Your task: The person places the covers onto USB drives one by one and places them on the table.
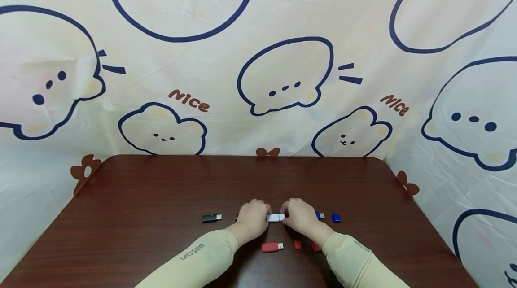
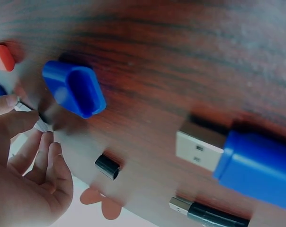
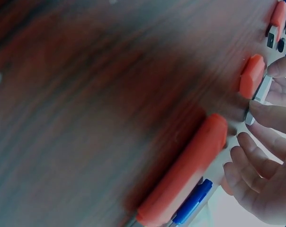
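A slim white USB stick (image 1: 276, 218) lies level between my two hands, with a faint seam across it. My left hand (image 1: 252, 219) pinches its left end with thumb and fingertips. At the other end, the fingertips of my right hand (image 1: 300, 217) grip it the same way. In the left wrist view the white stick (image 2: 41, 126) shows between thumb and fingers, the other fingers loosely bent. From the right wrist, the stick (image 3: 263, 89) appears beside a red cap (image 3: 252, 76). My fingers hide both its ends.
Left of my hands lies an uncapped black USB stick (image 1: 211, 218); a black cap (image 2: 107, 166) is near it. An uncapped blue USB stick (image 1: 319, 215) and blue cap (image 1: 336, 218) lie right. Nearer me are a red USB stick (image 1: 270, 247) and another red piece (image 1: 316, 247) by my right sleeve.
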`<state>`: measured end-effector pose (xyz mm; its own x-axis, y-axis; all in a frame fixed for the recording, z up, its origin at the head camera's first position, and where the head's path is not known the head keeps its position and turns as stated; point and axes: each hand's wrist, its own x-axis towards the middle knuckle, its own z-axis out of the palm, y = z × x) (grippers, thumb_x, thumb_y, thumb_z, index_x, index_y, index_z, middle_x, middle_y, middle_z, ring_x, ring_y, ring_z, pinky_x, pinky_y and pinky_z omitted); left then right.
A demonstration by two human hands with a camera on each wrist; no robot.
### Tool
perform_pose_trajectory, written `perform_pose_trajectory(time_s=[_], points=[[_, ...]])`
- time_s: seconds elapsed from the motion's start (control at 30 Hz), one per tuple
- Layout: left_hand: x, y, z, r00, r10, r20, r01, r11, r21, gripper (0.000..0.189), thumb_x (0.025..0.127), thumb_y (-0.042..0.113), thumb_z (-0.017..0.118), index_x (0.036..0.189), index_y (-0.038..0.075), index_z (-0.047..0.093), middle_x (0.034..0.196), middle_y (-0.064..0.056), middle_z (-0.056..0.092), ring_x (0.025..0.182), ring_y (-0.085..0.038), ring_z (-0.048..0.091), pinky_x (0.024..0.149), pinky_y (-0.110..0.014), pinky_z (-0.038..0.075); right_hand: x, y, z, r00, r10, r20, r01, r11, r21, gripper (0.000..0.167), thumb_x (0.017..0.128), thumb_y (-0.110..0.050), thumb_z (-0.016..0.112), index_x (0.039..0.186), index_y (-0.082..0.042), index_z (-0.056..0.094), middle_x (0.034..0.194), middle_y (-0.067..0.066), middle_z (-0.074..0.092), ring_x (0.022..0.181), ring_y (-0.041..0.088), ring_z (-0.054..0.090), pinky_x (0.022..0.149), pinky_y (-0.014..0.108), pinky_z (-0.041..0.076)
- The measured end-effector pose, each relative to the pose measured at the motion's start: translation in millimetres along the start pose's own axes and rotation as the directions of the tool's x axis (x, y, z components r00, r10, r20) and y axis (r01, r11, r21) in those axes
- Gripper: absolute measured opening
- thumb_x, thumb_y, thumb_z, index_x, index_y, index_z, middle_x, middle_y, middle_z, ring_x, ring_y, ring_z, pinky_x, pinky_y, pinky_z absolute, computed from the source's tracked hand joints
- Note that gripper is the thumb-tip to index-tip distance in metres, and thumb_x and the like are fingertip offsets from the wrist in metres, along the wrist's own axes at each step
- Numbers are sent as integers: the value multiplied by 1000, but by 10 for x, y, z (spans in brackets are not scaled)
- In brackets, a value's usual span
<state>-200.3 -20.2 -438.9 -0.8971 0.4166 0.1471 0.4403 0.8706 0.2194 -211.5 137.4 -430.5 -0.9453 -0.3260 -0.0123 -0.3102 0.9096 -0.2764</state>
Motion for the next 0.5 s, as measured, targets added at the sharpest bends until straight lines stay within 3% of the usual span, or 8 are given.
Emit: perform_pose_trajectory(time_s=[0.5], points=[[-23,-48,-42,999,-17,-31,16,999,-37,11,76,14,71,87,13,71,82,-1,65,79,-17,58,65,-32,49,-15,35,-38,1000,15,-1,-15,1000,20,15,75,-18,75,87,-13,69,87,3,65,77,16,58,62,35,49]])
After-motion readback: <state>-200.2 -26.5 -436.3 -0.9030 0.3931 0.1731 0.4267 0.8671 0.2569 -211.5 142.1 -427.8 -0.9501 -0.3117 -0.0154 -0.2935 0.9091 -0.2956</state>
